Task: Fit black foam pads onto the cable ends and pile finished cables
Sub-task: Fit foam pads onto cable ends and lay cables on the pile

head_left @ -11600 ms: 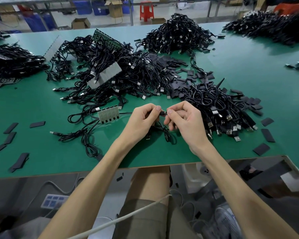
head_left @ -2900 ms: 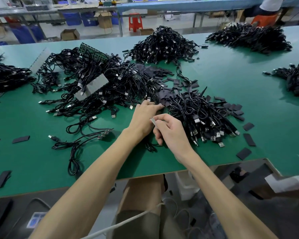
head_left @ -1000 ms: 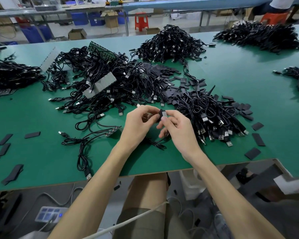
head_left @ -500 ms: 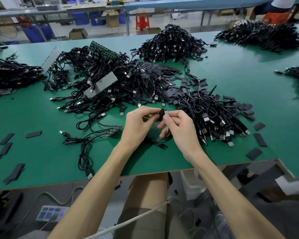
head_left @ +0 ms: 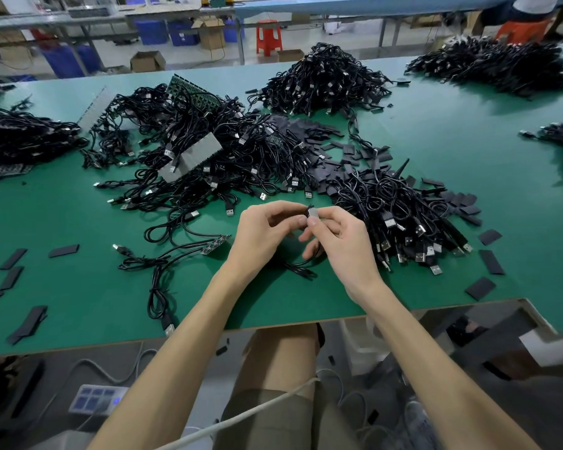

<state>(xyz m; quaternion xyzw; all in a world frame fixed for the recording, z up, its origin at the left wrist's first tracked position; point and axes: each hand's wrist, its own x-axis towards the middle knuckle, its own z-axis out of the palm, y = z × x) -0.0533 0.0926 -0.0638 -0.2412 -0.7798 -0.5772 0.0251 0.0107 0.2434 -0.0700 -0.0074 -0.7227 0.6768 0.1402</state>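
My left hand and my right hand meet above the green table, near its front edge. Between their fingertips is a silver cable plug with a bit of black foam pad at its left side. My right thumb and forefinger pinch the plug; my left fingertips pinch the pad against it. The black cable hangs down from my hands and loops on the table. A pile of cables with plugs lies just right of my hands. Loose black foam pads lie behind.
A tangle of cables with grey and green boards spreads at centre left. More cable heaps sit at the back, far right and far left. Single pads lie near the front edge. Loose cables lie left of my hands.
Over the last second my hands stayed together at the same spot, with small finger movements on the plug and pad. Earlier, my left hand reached into the pad heap and came back.
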